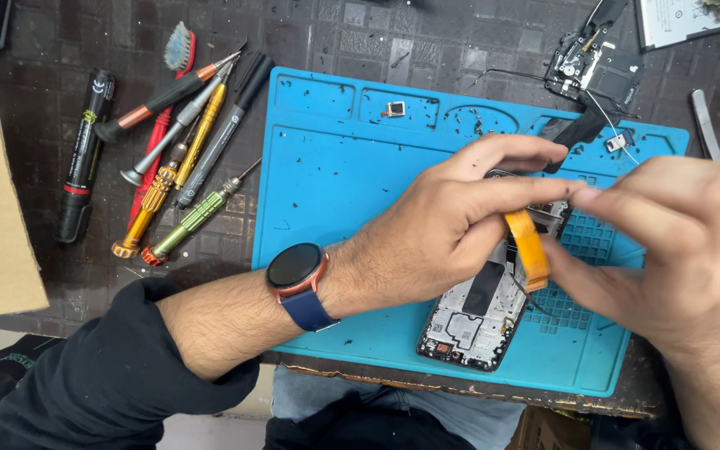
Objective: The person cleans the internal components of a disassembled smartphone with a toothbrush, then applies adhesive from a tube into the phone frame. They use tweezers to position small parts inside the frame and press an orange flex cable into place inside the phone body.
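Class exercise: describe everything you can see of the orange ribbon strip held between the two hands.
The flat orange ribbon strip looks like thin, flexible plastic film. It bends in a curve from the fingertips down toward the opened phone frame on the blue work mat. The left hand pinches its upper end, and the right hand touches it from the other side. Its lower end is squared off; whether it is attached there cannot be told.

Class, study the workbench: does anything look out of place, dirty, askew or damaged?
The blue mat is littered with dark specks. The opened phone lies tilted, its lower end near the mat's front edge, insides exposed. An orange ribbon strip sticks up from it between the left hand and right hand. A loose small square part sits in a tray slot.
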